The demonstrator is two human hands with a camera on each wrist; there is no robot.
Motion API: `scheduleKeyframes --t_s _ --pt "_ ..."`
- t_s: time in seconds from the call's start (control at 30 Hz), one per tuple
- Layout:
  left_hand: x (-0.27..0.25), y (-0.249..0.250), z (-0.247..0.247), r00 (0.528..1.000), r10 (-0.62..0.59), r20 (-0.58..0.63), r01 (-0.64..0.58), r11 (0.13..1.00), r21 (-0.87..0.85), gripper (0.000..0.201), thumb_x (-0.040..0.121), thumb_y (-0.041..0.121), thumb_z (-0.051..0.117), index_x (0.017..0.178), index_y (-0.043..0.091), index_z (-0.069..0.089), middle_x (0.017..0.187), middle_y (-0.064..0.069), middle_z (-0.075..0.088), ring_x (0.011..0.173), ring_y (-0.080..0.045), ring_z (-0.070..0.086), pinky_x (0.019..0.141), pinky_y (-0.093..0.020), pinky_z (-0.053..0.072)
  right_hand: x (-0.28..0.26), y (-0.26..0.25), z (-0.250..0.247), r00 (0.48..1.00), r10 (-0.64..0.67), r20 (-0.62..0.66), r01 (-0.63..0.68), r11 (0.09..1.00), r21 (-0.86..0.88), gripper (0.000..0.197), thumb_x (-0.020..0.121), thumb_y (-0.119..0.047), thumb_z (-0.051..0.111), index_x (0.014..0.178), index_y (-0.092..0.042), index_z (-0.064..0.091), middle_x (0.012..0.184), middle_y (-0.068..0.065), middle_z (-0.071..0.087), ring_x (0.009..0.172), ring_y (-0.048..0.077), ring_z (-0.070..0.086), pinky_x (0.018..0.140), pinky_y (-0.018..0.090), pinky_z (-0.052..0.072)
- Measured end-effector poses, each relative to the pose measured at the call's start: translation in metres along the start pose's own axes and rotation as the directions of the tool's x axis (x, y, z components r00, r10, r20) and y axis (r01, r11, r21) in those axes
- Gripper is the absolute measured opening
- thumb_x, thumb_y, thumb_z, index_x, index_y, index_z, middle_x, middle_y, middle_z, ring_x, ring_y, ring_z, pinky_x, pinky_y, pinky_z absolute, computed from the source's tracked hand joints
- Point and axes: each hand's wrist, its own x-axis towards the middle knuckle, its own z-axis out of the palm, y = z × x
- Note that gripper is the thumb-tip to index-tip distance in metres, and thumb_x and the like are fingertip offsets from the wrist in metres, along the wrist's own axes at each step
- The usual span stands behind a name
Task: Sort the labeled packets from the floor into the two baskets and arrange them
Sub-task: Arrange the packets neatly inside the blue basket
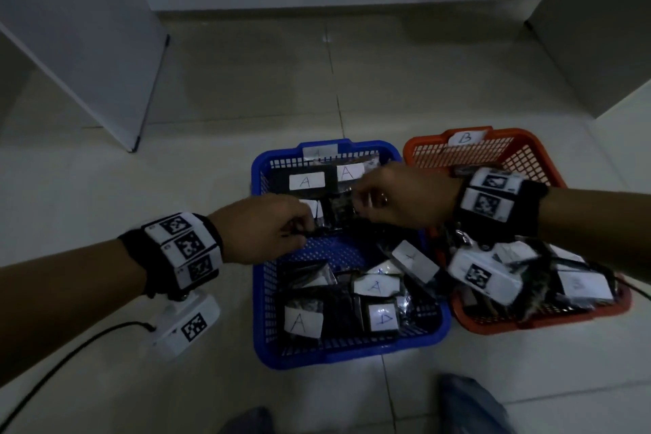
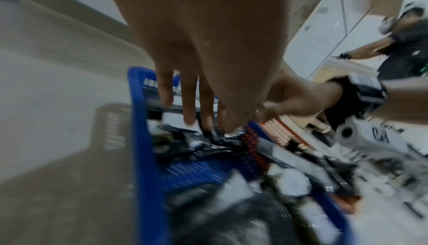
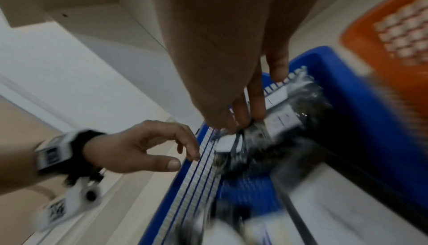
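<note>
The blue basket [image 1: 262,292] [image 2: 143,139] [image 3: 359,102] holds several dark packets with white "A" labels. Beside it on the right stands the orange basket [image 1: 510,133] [image 2: 277,130] [image 3: 370,38], tagged "B" and holding labeled packets. Both hands are over the far half of the blue basket. My right hand [image 1: 363,203] [image 3: 241,126] pinches a dark packet [image 1: 338,211] [image 3: 254,135] by its edge. My left hand [image 1: 299,231] [image 2: 203,126] reaches down with straight fingers that touch the dark packets there; its thumb stays apart from them.
White cabinet panels stand at the far left [image 1: 88,28] and far right [image 1: 599,46] on the tiled floor. A black cable [image 1: 53,366] runs along the floor at the lower left. My knees [image 1: 468,405] show at the bottom. Another person [image 2: 403,44] is off to the right.
</note>
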Motion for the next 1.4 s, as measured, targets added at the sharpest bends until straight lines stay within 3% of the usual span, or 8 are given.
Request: scheduleKeyframes --t_s 0.2,0.53,0.77,0.87,1.03,1.13,1.27,1.4 --pt "-0.011 0.026 0.031 0.960 0.055 0.274 -0.051 0.999 -0.019 0.016 0.091 0.039 0.067 0.102 0.034 0.057 0.097 0.016 0.062 0.084 -0.002 0.059 0.078 -0.028 0.055 -0.067 -0.011 0.037 0.983 -0.121 0.142 0.143 0.976 -0.164 0.027 0.090 -0.052 0.063 0.108 -0.031 0.061 0.108 -0.013 0.056 0.094 0.005 0.054 0.078 0.025 0.049" --pt "-0.019 0.028 0.054 0.989 0.001 0.148 0.006 0.999 -0.046 0.019 0.094 0.032 0.065 0.108 0.022 0.058 0.100 0.009 0.056 0.075 0.005 0.048 0.063 -0.004 0.036 -0.077 -0.016 0.060 0.995 -0.085 0.049 0.095 0.960 -0.264 0.037 0.090 -0.053 0.060 0.119 -0.029 0.057 0.115 -0.008 0.059 0.104 0.011 0.054 0.090 0.032 0.043" --pt "-0.021 0.027 0.059 0.983 -0.029 0.181 0.035 0.999 -0.033 0.017 0.101 0.039 0.052 0.099 0.027 0.063 0.092 0.013 0.053 0.085 -0.008 0.056 0.083 -0.031 0.051 -0.074 -0.019 0.071 0.999 -0.001 -0.054 -0.015 0.956 -0.294 0.044 0.090 -0.053 0.051 0.125 -0.025 0.051 0.111 -0.005 0.057 0.099 0.016 0.057 0.083 0.038 0.050" --pt "-0.019 0.025 0.051 0.989 -0.033 0.146 0.066 0.972 -0.227 0.016 0.102 0.032 0.053 0.096 0.022 0.063 0.091 0.007 0.062 0.081 -0.007 0.062 0.080 -0.030 0.056 -0.070 -0.021 0.067 0.998 0.020 -0.053 -0.034 0.957 -0.289 0.051 0.090 -0.057 0.053 0.131 -0.027 0.046 0.119 -0.007 0.055 0.104 0.013 0.055 0.088 0.038 0.048" --pt "-0.012 0.019 0.035 0.998 -0.063 -0.024 0.051 0.936 -0.349 0.014 0.103 0.027 0.050 0.095 0.022 0.060 0.086 -0.002 0.065 0.076 -0.017 0.062 0.069 -0.030 0.052 -0.061 -0.032 0.053 0.993 0.075 -0.090 -0.069 0.995 0.070 0.067 0.093 -0.052 0.060 0.149 -0.030 0.031 0.135 -0.005 0.057 0.115 0.010 0.058 0.097 0.036 0.051" --pt "-0.007 0.018 0.030 0.997 -0.071 0.011 0.070 0.912 -0.403 0.009 0.103 0.024 0.049 0.103 0.023 0.058 0.092 -0.006 0.066 0.085 -0.025 0.064 0.075 -0.037 0.056 -0.049 -0.035 0.055 0.997 0.062 -0.051 -0.042 0.944 0.326 0.058 0.097 -0.044 0.061 0.147 -0.037 0.035 0.113 -0.009 0.068 0.098 0.005 0.066 0.087 0.030 0.057" --pt "-0.005 0.024 0.035 0.997 -0.050 0.057 0.070 0.897 -0.436 0.008 0.101 0.021 0.054 0.108 0.023 0.057 0.098 0.001 0.063 0.089 -0.021 0.064 0.081 -0.035 0.056 -0.034 -0.035 0.064 0.989 0.146 -0.039 -0.112 0.878 0.465 0.020 0.098 -0.032 0.063 0.112 -0.019 0.064 0.086 -0.001 0.069 0.077 0.015 0.068 0.075 0.042 0.059" --pt "-0.009 0.024 0.046 0.994 -0.090 0.068 0.111 0.893 -0.436 0.028 0.093 0.017 0.067 0.112 0.029 0.052 0.095 0.006 0.059 0.076 -0.006 0.063 0.073 -0.028 0.057 -0.034 -0.034 0.069 0.981 0.192 0.009 -0.166 0.820 0.548 0.010 0.094 -0.022 0.067 0.093 -0.013 0.062 0.080 0.007 0.070 0.070 0.016 0.064 0.074 0.043 0.057"
